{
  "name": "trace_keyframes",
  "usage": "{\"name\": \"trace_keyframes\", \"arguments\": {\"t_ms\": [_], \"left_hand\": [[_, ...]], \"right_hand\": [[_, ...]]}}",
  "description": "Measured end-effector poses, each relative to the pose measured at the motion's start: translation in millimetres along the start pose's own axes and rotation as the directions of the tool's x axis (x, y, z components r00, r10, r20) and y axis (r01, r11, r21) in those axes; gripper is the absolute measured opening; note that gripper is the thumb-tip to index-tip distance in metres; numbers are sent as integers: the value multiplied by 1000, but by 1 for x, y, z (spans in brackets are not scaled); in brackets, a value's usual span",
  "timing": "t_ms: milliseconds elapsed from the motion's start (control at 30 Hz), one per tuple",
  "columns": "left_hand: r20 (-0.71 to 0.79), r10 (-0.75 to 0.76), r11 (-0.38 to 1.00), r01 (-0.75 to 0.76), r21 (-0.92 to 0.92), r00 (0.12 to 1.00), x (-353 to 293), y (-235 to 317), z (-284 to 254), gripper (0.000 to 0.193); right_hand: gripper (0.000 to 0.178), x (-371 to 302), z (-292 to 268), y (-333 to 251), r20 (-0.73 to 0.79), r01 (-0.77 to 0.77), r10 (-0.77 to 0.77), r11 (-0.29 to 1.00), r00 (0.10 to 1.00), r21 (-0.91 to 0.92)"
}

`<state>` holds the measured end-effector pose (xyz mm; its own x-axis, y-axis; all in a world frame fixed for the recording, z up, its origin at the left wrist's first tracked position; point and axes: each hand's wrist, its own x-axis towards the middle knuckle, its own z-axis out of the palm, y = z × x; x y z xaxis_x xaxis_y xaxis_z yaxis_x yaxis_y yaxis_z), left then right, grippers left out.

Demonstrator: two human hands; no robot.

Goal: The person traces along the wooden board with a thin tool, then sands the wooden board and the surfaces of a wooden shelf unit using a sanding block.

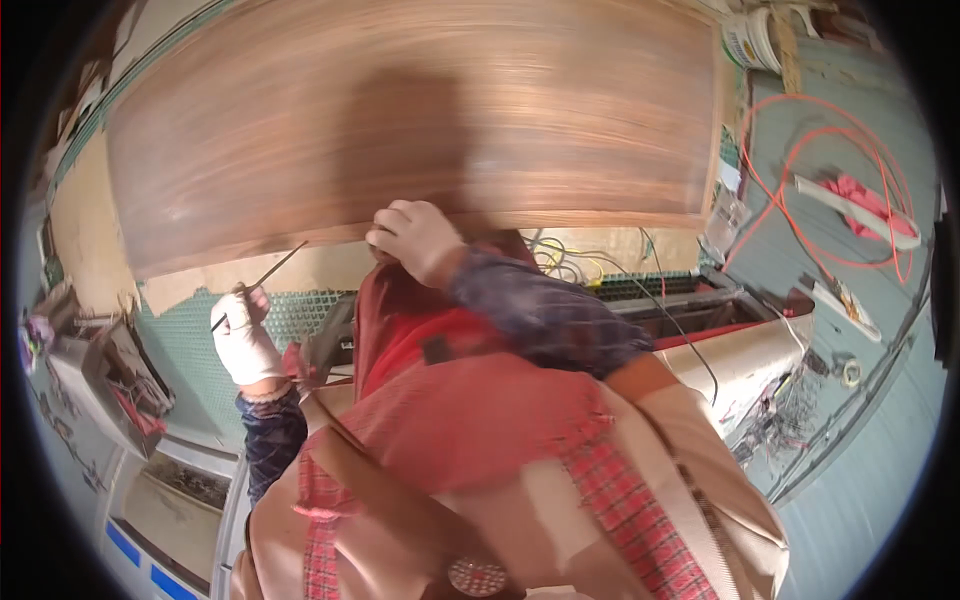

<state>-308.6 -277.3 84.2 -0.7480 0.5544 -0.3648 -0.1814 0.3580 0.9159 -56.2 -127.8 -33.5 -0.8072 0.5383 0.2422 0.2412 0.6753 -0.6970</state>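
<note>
My left hand point(245, 338), in a white glove, grips a thin dark stick point(275, 266), its narrow end slanting up and right to the near edge of a broad brown wooden panel point(590, 120). My right hand point(418, 240), also gloved in white, is closed with curled fingers at that edge, near the panel's middle. Dark red cloth point(388, 300) lies just under it; whether the fingers pinch the cloth or something else is hidden. A dark shadow covers the panel's middle. Across my body hangs a red checked apron point(470, 420).
A red cord point(790, 150) loops on the right, by a tool with red cloth point(868, 208). Thin cables point(560, 262) lie past my right sleeve. A white bucket point(752, 42) sits far right. At left stands a grey bin point(100, 385); green netting point(185, 340) shows below the panel.
</note>
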Motion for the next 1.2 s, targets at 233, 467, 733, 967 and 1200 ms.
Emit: {"name": "trace_keyframes", "arguments": {"t_ms": [233,467,733,967,1200], "left_hand": [[268,38,996,-13,-93,963,-17,7,103,26],[370,-32,998,52,-44,929,-32,17,158,25],[398,-53,995,81,-53,916,-19,33,152,25],[655,43,987,71,-146,755,-15,93,198,20],[808,-116,892,419,-171,577,-30,103,249,23]], "right_hand": [[12,-127,-108,73,128,-335,368,915,921,-224],[18,-255,-255,134,-353,-782,797,223,490,-582],[20,-145,-159,78,-244,-897,939,122,244,-425],[12,-131,-52,-20,109,-287,270,939,957,190],[40,-296,-150,-94,-422,-799,752,593,506,98]]}}
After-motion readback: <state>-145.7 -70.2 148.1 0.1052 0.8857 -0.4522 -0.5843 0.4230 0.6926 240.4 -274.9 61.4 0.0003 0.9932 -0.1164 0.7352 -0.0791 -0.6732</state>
